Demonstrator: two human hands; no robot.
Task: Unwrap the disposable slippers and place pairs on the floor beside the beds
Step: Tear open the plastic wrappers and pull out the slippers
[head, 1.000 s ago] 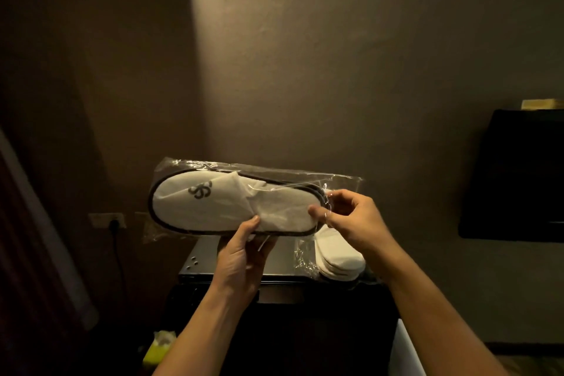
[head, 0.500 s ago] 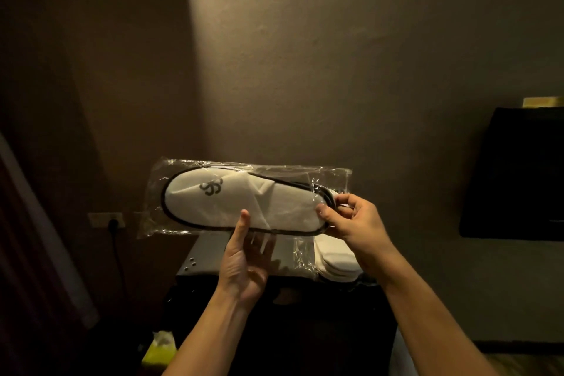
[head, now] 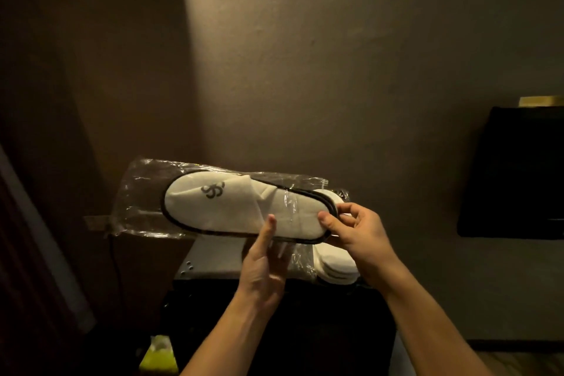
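Sliding heel-first from the clear wrapper (head: 146, 192), the white slippers (head: 244, 210) are now pinched at their exposed heel by the right hand (head: 357, 232), where a second ago plastic covered that end. The left hand (head: 265, 265) is spread flat beneath the pack, thumb on its near edge. Unwrapping is judged nearly done. Farther off, more wrapped slippers (head: 335, 265) lie on the dark desk (head: 210, 259).

arms: two, bare | sleeves: none visible | left grip (head: 264, 265), right grip (head: 355, 227): ungloved
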